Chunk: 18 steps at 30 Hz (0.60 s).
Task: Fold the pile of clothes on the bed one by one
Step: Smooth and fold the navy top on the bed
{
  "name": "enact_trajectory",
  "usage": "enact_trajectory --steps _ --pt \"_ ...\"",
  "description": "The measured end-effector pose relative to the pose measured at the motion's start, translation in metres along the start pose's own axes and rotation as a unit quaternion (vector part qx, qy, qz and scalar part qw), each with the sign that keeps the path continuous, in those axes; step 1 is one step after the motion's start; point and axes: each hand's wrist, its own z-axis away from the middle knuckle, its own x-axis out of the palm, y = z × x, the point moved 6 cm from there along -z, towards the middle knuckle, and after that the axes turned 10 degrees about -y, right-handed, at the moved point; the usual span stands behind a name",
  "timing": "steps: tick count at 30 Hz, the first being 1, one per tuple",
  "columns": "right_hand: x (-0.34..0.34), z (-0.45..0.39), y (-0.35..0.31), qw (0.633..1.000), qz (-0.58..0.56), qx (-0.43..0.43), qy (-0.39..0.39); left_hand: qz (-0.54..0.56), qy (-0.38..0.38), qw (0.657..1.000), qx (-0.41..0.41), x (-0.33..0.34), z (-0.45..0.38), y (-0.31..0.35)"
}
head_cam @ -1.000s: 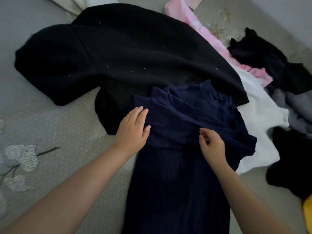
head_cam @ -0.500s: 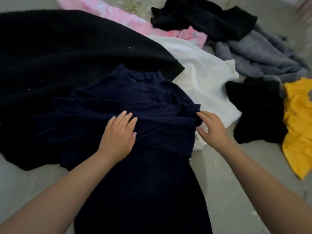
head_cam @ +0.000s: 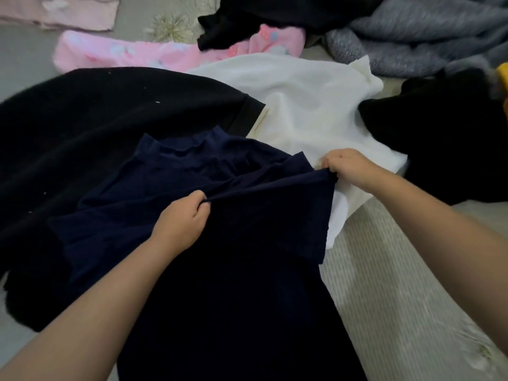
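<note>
Fingers (head_cam: 202, 206) of the left hand (head_cam: 180, 225) are curled round a raised fold of the navy garment (head_cam: 220, 270), pinching it near the middle of the cloth. At the fold's other end, the right hand (head_cam: 349, 169) grips the same edge with its fingers clenched over the fabric, so the fold runs taut between the two hands. Below the fold, the navy garment spreads toward the viewer over the bed (head_cam: 398, 284), whose pale ribbed cover shows at the right. Its collar lies just beyond the hands, resting partly on a large black garment (head_cam: 96, 127) that fills the left side. A white garment (head_cam: 308, 105) lies under the navy one's right edge and beneath the right hand. Another black piece (head_cam: 445, 138) sits just right of the white one, with a sliver of yellow cloth (head_cam: 504, 89) at the frame's edge. Farther back lie a pink patterned garment (head_cam: 132, 55), a black item (head_cam: 247, 20) overlapping it, and a grey fuzzy garment (head_cam: 412, 37) at the far right. A pale pink piece (head_cam: 60, 9) lies at the far left.
</note>
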Motion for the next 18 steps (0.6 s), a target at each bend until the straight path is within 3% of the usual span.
enact_trajectory --steps 5,8,10,12,14,16,18 --pt "0.010 0.014 0.004 0.975 0.193 -0.108 -0.005 -0.019 0.047 0.997 -0.063 -0.004 -0.017 -0.008" --pt "0.019 0.031 0.002 0.917 0.351 -0.178 0.066 -0.056 0.073 0.995 -0.042 -0.004 -0.013 -0.008" --pt "0.022 0.040 -0.006 0.881 0.375 -0.253 0.138 -0.050 0.089 0.995 -0.022 -0.005 -0.010 -0.009" --pt "0.021 0.047 -0.015 0.875 0.326 -0.292 0.206 -0.042 0.105 0.994 -0.007 -0.008 -0.008 -0.011" --pt "0.016 0.048 -0.016 0.914 0.212 -0.253 0.238 -0.031 0.124 0.992 -0.001 -0.012 -0.005 -0.014" --pt "0.011 0.046 -0.012 0.953 0.069 -0.195 0.220 -0.024 0.130 0.991 -0.001 -0.014 -0.002 -0.019" --pt "0.009 0.043 -0.015 0.972 -0.030 -0.177 0.155 -0.017 0.128 0.992 -0.001 -0.014 -0.001 -0.025"
